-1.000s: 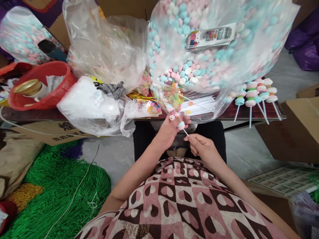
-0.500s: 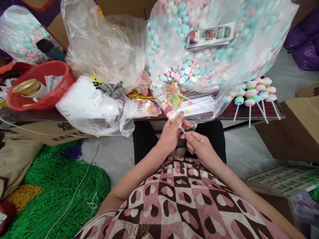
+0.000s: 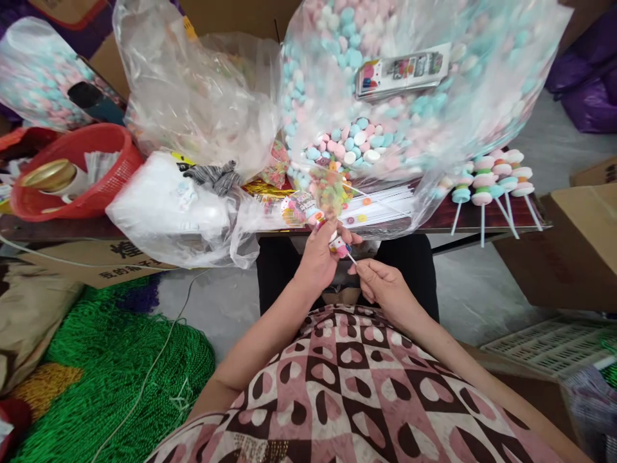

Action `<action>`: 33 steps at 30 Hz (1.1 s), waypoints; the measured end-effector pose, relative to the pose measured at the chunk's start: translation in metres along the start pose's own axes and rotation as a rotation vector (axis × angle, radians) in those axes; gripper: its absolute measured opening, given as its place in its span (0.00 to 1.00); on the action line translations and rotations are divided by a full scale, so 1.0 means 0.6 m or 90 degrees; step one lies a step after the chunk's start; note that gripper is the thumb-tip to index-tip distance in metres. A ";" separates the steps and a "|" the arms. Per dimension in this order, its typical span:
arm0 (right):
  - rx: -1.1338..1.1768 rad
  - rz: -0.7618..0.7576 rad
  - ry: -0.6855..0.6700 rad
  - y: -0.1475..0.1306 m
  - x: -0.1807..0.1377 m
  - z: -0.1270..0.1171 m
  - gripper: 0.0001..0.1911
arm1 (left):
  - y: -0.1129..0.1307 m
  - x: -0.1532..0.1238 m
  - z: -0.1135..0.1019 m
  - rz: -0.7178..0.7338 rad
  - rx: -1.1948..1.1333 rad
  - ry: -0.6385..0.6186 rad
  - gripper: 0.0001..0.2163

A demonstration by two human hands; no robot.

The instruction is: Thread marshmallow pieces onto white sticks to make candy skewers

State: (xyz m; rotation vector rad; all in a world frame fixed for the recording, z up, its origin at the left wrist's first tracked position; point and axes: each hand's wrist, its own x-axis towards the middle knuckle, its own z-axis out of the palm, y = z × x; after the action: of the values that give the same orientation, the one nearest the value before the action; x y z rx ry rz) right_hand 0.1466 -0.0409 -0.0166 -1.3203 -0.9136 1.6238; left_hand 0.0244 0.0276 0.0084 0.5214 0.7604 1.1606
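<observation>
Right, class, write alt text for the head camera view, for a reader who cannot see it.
The left hand grips the sweet end of a candy stick while the right hand pinches its thin white stem. Behind them, a table holds a clear bag of pink, blue and white sweets.

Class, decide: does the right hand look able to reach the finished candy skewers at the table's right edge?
Probably yes: nothing stands between the right hand and the candy skewers, which overhang the edge, though it is pinching a white stick.
</observation>
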 end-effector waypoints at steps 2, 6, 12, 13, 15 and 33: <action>0.024 -0.008 0.007 -0.002 0.004 0.001 0.19 | -0.010 -0.008 0.004 -0.019 -0.002 -0.007 0.13; 0.059 -0.004 -0.025 -0.004 0.009 0.004 0.18 | -0.014 -0.018 0.006 -0.067 0.001 -0.016 0.17; -0.045 -0.062 0.016 -0.005 0.007 -0.001 0.20 | -0.008 -0.020 -0.003 -0.064 0.025 -0.064 0.18; -0.059 -0.064 0.016 -0.005 0.005 -0.002 0.21 | -0.004 -0.017 -0.005 -0.067 0.015 -0.083 0.19; -0.067 -0.046 0.004 -0.008 0.002 -0.003 0.22 | 0.008 -0.008 -0.010 -0.048 -0.025 -0.083 0.22; -0.059 -0.054 0.003 -0.015 0.004 0.005 0.19 | -0.006 -0.017 0.003 0.016 0.003 -0.022 0.16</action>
State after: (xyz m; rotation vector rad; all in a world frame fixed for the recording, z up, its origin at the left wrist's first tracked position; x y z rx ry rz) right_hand 0.1448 -0.0352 -0.0089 -1.3292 -1.0383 1.5279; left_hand 0.0256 0.0168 0.0097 0.5556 0.7286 1.1697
